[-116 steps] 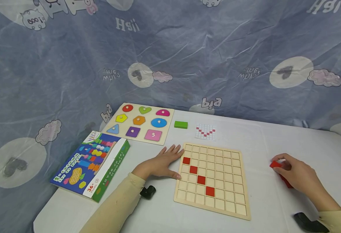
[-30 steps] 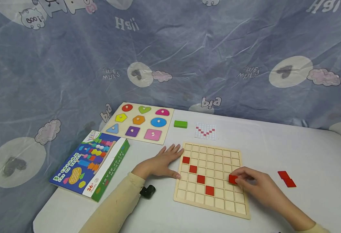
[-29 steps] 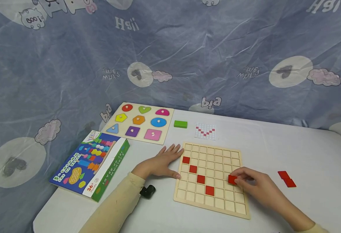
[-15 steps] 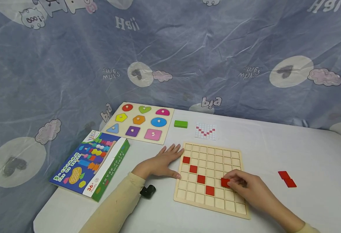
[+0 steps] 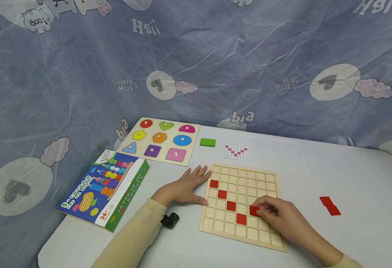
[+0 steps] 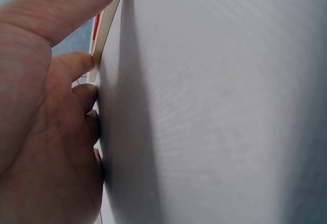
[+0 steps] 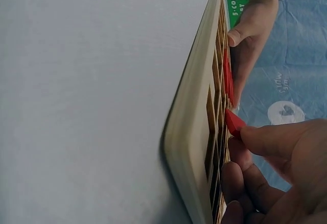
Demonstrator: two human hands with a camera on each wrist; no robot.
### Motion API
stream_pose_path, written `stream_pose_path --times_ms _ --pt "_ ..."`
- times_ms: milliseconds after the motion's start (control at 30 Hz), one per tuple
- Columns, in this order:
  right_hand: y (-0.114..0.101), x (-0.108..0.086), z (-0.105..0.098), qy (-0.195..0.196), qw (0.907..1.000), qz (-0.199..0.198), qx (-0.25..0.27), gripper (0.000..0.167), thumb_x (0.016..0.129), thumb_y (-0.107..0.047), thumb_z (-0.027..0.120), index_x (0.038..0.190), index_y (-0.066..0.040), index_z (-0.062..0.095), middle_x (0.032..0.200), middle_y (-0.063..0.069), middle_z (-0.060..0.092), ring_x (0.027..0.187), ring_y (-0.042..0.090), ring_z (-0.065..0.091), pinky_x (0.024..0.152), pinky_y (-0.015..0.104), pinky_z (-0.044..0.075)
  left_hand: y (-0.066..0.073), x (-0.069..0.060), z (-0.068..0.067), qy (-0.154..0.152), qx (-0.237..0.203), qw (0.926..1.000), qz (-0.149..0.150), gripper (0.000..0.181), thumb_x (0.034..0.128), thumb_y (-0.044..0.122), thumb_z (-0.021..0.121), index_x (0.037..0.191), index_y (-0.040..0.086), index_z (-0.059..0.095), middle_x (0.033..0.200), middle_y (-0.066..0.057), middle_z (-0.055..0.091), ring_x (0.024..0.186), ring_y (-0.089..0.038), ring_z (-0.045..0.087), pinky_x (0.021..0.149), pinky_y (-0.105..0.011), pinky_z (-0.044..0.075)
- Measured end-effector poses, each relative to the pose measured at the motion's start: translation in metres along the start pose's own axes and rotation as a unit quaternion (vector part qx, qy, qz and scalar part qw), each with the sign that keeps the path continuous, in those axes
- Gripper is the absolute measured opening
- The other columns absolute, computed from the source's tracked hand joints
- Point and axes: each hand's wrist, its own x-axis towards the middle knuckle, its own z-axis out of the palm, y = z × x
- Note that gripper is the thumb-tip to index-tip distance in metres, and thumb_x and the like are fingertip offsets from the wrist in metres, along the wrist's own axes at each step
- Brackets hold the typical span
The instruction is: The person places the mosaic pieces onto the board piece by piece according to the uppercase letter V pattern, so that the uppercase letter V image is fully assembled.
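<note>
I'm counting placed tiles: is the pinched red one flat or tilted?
Tilted: the right wrist view shows the red tile slanting in the right hand.

Head view evenly lit; sheen seen on creased backdrop. Left wrist view: broad shadow cast down white tabletop, frame's right edge blurred. Right wrist view dimmer.

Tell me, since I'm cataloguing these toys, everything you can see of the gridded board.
The gridded board is pale, square and wooden-looking, with a rim and thin ridges dividing it into cells. It lies flat on the white table. Four red tiles sit in its cells, stepping diagonally down to the right. The left hand appears to touch its left edge; the right hand pinches another red tile over it.
</note>
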Motion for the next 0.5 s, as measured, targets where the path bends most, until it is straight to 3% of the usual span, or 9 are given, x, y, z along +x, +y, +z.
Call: stream_pose_path --times_ms 500 --pt "-0.0028 0.0039 0.0055 0.022 0.9990 -0.031 -0.022 0.025 0.086 -0.007 0.081 0.097 -0.028 0.073 0.085 -0.016 0.061 0.078 0.003 0.054 0.069 0.023 0.051 -0.0008 0.0006 0.0010 0.001 0.002 1.0000 -0.001 0.107 0.0834 0.055 0.078 0.165 0.020 0.017 0.171 0.000 0.004 0.157 -0.020 -0.005 0.126 -0.044 -0.006"
